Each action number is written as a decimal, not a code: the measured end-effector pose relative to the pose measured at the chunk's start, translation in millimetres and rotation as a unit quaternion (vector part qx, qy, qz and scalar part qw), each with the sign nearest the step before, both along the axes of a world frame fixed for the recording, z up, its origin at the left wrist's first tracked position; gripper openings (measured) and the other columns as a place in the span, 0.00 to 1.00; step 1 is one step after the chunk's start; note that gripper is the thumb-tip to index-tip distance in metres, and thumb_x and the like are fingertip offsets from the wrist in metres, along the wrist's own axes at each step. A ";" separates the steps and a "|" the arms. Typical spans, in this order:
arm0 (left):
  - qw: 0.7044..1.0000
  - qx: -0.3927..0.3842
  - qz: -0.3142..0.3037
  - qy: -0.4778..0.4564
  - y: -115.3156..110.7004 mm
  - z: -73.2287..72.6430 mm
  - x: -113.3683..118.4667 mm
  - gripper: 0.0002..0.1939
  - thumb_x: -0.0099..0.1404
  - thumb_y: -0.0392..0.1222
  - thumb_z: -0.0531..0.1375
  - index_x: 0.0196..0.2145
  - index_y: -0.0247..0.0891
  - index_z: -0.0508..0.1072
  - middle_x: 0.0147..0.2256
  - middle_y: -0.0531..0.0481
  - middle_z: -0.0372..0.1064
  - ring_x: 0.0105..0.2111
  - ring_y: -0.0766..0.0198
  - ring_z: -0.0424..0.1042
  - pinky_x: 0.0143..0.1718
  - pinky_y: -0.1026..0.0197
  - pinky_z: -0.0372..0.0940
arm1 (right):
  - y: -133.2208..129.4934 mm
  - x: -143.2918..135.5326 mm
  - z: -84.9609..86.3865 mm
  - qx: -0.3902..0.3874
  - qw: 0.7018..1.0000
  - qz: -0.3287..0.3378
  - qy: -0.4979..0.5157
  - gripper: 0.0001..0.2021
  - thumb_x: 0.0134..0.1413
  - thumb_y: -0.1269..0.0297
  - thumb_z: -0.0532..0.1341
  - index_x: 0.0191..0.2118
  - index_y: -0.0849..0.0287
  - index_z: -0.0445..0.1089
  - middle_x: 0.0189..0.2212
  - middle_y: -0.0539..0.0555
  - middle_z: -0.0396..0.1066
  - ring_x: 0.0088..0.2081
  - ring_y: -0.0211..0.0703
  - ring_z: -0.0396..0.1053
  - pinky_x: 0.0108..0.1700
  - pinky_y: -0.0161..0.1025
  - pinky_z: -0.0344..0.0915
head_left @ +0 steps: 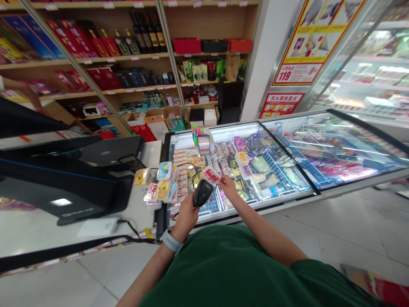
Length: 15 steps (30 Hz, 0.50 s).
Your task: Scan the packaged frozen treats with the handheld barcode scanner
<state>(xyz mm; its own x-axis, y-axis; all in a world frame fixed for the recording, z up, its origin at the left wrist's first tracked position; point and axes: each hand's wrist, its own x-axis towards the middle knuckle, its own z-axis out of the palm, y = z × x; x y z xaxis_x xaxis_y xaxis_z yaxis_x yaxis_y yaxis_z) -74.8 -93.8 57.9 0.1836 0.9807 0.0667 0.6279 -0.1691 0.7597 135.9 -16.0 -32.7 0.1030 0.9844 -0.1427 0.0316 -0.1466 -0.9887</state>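
Note:
My left hand (186, 215) is wrapped round the handle of a black barcode scanner (203, 193), whose cable loops over the freezer glass. Pinched between the fingers of my right hand (226, 185) is a red and white card-like package (211, 174), held just beyond the scanner's head. Both hands are above the glass-topped freezer (255, 204). To the left of them, small clear plastic boxes with yellow, blue and red labels (163, 189) are stacked at the counter's edge.
A black register terminal (79, 187) and a white box-shaped device (98, 227) occupy the counter (140, 213) at left. Shelves (128, 57) of bottles and gift boxes line the back. Another person's arm (24, 90) shows at far left. A colourful bag (198, 135) lies on the freezer's far edge.

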 end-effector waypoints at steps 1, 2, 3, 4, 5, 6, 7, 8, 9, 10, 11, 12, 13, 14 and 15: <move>1.000 0.001 -0.001 0.000 -0.4 0.6 -0.3 0.24 0.58 0.29 0.55 0.53 0.34 0.63 0.48 0.39 0.69 0.50 0.52 0.68 0.52 0.48 0.63 | -0.3 -0.4 0.0 0.002 1.000 0.000 0.000 0.13 0.47 0.59 0.62 0.38 0.57 0.64 0.35 0.53 0.75 0.35 0.45 0.74 0.33 0.38 0.68; 1.000 0.003 -0.001 0.000 -0.8 1.0 -0.6 0.24 0.58 0.29 0.55 0.53 0.34 0.63 0.48 0.40 0.69 0.50 0.52 0.68 0.52 0.48 0.63 | -0.6 -0.7 0.0 0.004 1.000 0.000 -0.001 0.13 0.47 0.59 0.62 0.38 0.57 0.64 0.35 0.53 0.75 0.35 0.45 0.74 0.33 0.38 0.68; 1.000 0.004 0.000 0.001 -1.3 1.2 -0.9 0.24 0.58 0.28 0.55 0.53 0.35 0.64 0.48 0.40 0.69 0.50 0.52 0.68 0.52 0.48 0.63 | -0.8 -1.0 0.1 0.006 1.000 0.001 -0.003 0.12 0.47 0.59 0.62 0.37 0.57 0.64 0.35 0.53 0.75 0.35 0.45 0.74 0.33 0.38 0.68; 1.000 0.005 0.000 0.003 -1.6 1.0 -1.3 0.24 0.58 0.28 0.55 0.53 0.35 0.64 0.48 0.40 0.69 0.50 0.52 0.68 0.52 0.49 0.63 | -1.0 -1.1 0.1 0.008 1.000 0.001 -0.006 0.12 0.47 0.59 0.62 0.37 0.57 0.64 0.34 0.53 0.75 0.34 0.45 0.73 0.32 0.38 0.67; 1.000 0.006 0.001 0.006 -1.9 0.3 -1.6 0.23 0.58 0.29 0.55 0.53 0.35 0.64 0.48 0.40 0.69 0.50 0.53 0.68 0.52 0.49 0.63 | -1.4 -1.2 0.0 0.009 1.000 0.001 -0.009 0.12 0.47 0.58 0.62 0.37 0.57 0.64 0.33 0.52 0.75 0.34 0.44 0.73 0.31 0.38 0.67; 1.000 0.007 0.001 0.009 -2.0 -0.8 -2.0 0.23 0.58 0.29 0.55 0.53 0.34 0.63 0.48 0.40 0.69 0.50 0.52 0.68 0.52 0.49 0.63 | -1.7 -1.1 0.0 0.009 1.000 0.003 -0.011 0.12 0.47 0.58 0.61 0.37 0.57 0.64 0.33 0.52 0.75 0.33 0.44 0.73 0.31 0.37 0.67; 1.000 0.007 0.000 0.013 -2.1 -2.2 -2.2 0.23 0.58 0.29 0.55 0.53 0.34 0.63 0.48 0.39 0.69 0.50 0.52 0.68 0.52 0.48 0.63 | -2.2 -1.0 0.0 0.009 1.000 0.004 -0.013 0.12 0.46 0.58 0.62 0.37 0.57 0.64 0.32 0.52 0.75 0.33 0.44 0.73 0.31 0.37 0.67; 1.000 0.007 -0.001 0.016 -2.2 -3.9 -2.4 0.23 0.58 0.29 0.55 0.53 0.33 0.63 0.48 0.39 0.69 0.50 0.52 0.68 0.52 0.48 0.63 | -2.7 -0.8 0.1 0.009 1.000 0.005 -0.012 0.13 0.46 0.58 0.62 0.38 0.57 0.64 0.32 0.52 0.75 0.33 0.43 0.73 0.31 0.37 0.67; 1.000 0.008 -0.002 0.017 -2.2 -5.6 -2.4 0.23 0.58 0.29 0.55 0.53 0.33 0.63 0.48 0.39 0.69 0.50 0.52 0.68 0.52 0.48 0.63 | -3.3 -0.5 0.1 0.008 1.000 0.006 -0.010 0.13 0.47 0.58 0.62 0.38 0.57 0.64 0.33 0.52 0.75 0.33 0.43 0.73 0.31 0.37 0.67; 1.000 0.009 -0.002 0.017 -2.3 -7.3 -2.3 0.23 0.58 0.29 0.55 0.53 0.34 0.63 0.48 0.39 0.68 0.50 0.52 0.68 0.52 0.48 0.63 | -3.7 -0.1 0.2 0.007 1.000 0.006 -0.006 0.13 0.47 0.58 0.62 0.38 0.57 0.64 0.33 0.52 0.75 0.33 0.43 0.73 0.31 0.37 0.67; 1.000 0.011 -0.002 0.016 -2.4 -8.7 -2.0 0.23 0.58 0.29 0.55 0.53 0.34 0.63 0.48 0.39 0.68 0.51 0.52 0.67 0.53 0.48 0.63 | -4.0 0.4 0.2 0.006 1.000 0.004 -0.003 0.13 0.47 0.58 0.62 0.38 0.57 0.64 0.33 0.52 0.75 0.33 0.43 0.73 0.31 0.37 0.67; 1.000 0.011 -0.002 0.014 -2.5 -9.8 -1.6 0.23 0.59 0.29 0.55 0.53 0.34 0.63 0.48 0.39 0.68 0.51 0.52 0.67 0.53 0.48 0.63 | -4.2 1.3 0.1 0.002 1.000 -0.001 0.004 0.14 0.46 0.58 0.62 0.39 0.57 0.64 0.34 0.52 0.75 0.33 0.43 0.73 0.30 0.36 0.67; 1.000 0.010 -0.003 0.013 -2.7 -10.5 -1.1 0.23 0.59 0.29 0.55 0.53 0.33 0.63 0.48 0.39 0.68 0.51 0.52 0.67 0.53 0.48 0.63 | -4.1 2.7 -0.4 -0.002 1.000 -0.009 0.012 0.14 0.46 0.58 0.62 0.39 0.57 0.64 0.34 0.52 0.75 0.33 0.43 0.73 0.30 0.36 0.66; 1.000 0.009 -0.004 0.011 -3.0 -10.8 -0.7 0.22 0.59 0.30 0.55 0.53 0.33 0.63 0.48 0.38 0.68 0.51 0.52 0.67 0.53 0.48 0.63 | -3.9 5.0 -1.3 -0.006 1.000 -0.020 0.023 0.15 0.46 0.57 0.62 0.39 0.57 0.64 0.34 0.52 0.75 0.33 0.43 0.73 0.29 0.35 0.66; 1.000 0.007 -0.006 0.008 -3.2 -10.9 -0.3 0.22 0.60 0.30 0.55 0.53 0.32 0.63 0.48 0.38 0.68 0.52 0.52 0.67 0.53 0.48 0.63 | -3.7 8.3 -2.9 -0.010 0.999 -0.034 0.035 0.16 0.45 0.57 0.62 0.39 0.57 0.64 0.34 0.53 0.75 0.32 0.43 0.73 0.28 0.35 0.65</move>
<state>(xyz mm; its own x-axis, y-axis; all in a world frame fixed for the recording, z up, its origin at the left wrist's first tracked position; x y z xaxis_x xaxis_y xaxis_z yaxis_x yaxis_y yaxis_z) -75.1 -97.0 47.0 0.1958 0.9776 0.0774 0.6378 -0.1869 0.7472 144.1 -19.8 -35.7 0.1576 0.9724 -0.1722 -0.0490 -0.1665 -0.9848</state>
